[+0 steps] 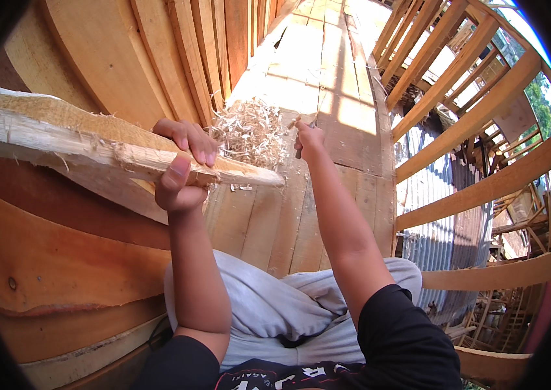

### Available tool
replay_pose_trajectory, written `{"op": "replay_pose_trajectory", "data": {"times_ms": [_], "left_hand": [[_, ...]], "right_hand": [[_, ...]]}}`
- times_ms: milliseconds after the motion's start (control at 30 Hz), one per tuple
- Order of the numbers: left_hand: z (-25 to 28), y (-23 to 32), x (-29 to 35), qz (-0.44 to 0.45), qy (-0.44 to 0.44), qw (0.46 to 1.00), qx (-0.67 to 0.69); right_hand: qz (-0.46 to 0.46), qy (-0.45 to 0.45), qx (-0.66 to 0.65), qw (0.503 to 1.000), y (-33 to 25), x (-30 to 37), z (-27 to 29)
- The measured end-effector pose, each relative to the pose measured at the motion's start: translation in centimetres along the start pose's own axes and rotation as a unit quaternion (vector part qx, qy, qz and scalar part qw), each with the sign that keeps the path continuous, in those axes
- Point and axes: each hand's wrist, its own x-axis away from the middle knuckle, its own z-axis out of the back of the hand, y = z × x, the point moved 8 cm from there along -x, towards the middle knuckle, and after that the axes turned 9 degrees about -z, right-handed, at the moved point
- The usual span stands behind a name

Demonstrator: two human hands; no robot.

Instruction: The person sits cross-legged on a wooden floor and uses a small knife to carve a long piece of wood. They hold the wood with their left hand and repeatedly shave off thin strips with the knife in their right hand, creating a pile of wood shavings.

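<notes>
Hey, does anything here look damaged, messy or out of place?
Yes. The pale rough-hewn wooden piece in the left hand is ragged, with splintered fibres along its edges. A heap of curly wood shavings litters the plank floor beside the right hand.

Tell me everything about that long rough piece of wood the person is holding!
The long pale rough-hewn wooden piece looks like raw, splintery timber with frayed fibres along its edges. It lies nearly level, running from the picture's left edge and tapering to a point over the plank floor. The left hand grips it near the tapered end, thumb underneath, fingers over the top.
</notes>
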Motion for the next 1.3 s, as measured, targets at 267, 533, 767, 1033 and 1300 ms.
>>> {"op": "replay_pose_trajectory", "data": {"times_ms": [267, 533, 767, 1033, 1300], "left_hand": [[0.0, 0.0, 0.0, 0.006, 0.002, 1.0, -0.008], [-0.5, -0.1, -0.1, 0.005, -0.003, 1.0, -0.002], [-0.3, -0.1, -0.1, 0.003, 0.0, 1.0, -0.007], [-0.7, -0.8, 0.0, 0.008, -0.002, 1.0, 0.007], [-0.1, -1.5, 0.6, 0.031, 0.007, 0.999, 0.019]], "right_hand": [[0.066, 0.025, 0.267, 0.961, -3.1, 3.0, 3.6], [0.233, 0.112, 0.504, 0.824, 6.0, 0.5, 8.7], [0.219, 0.13, 0.491, 0.833, 7.9, 0.6, 7.2], [0.2, 0.109, 0.247, 0.942, 5.7, -2.6, 7.5], [0.175, -0.149, 0.094, 0.969, -4.6, 7.8, -2.7]]}}
